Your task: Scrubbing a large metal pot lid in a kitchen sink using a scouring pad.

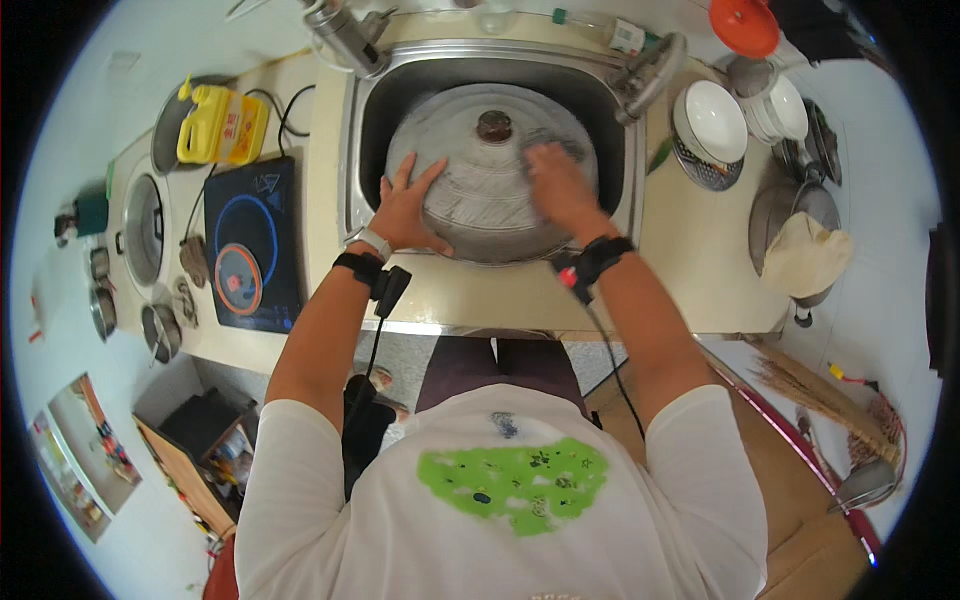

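Observation:
A large round metal pot lid with a dark knob sits tilted in the stainless steel sink, its near edge over the front rim. Fingers spread, my left hand rests flat on the lid's left side, with the thumb by the near edge. On the lid's right side my right hand presses a dark grey scouring pad, blurred and partly covered by the fingers. Pale, wet-looking streaks mark the lid's surface.
Metal faucets stand at the sink's back left and back right. Left are an induction cooktop, a yellow jug and a metal pot. White bowls and a cloth-topped pot stand right.

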The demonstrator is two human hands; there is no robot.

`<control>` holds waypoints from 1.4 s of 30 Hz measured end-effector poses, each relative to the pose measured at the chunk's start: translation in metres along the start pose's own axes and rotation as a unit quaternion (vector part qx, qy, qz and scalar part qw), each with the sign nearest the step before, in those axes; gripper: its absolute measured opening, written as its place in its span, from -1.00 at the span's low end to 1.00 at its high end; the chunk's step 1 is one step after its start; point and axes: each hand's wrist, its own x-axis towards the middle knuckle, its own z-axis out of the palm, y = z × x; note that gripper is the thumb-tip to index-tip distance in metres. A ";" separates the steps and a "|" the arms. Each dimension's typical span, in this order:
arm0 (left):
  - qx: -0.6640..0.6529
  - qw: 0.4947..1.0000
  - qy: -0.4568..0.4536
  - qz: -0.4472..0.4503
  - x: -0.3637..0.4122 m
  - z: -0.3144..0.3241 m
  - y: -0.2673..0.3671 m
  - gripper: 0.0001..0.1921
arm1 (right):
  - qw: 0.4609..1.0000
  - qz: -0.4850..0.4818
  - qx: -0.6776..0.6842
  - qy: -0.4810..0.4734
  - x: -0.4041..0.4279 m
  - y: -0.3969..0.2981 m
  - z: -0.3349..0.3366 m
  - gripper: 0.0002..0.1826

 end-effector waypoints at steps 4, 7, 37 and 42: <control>-0.007 1.000 -0.004 0.014 0.010 0.002 0.009 0.40 | 0.994 0.069 -0.086 -0.019 0.025 0.064 0.010 -0.57; -0.011 1.000 0.005 -0.002 0.000 0.003 -0.001 0.39 | 0.993 -0.019 -0.108 -0.035 0.011 0.002 0.014 -0.53; -0.035 0.999 0.032 0.022 -0.007 0.020 -0.006 0.32 | 0.983 0.014 -0.185 -0.001 -0.051 0.020 -0.003 -0.55; -0.009 0.999 0.031 0.025 -0.006 0.017 -0.010 0.30 | 0.988 -0.037 -0.148 0.025 -0.046 -0.041 0.024 -0.50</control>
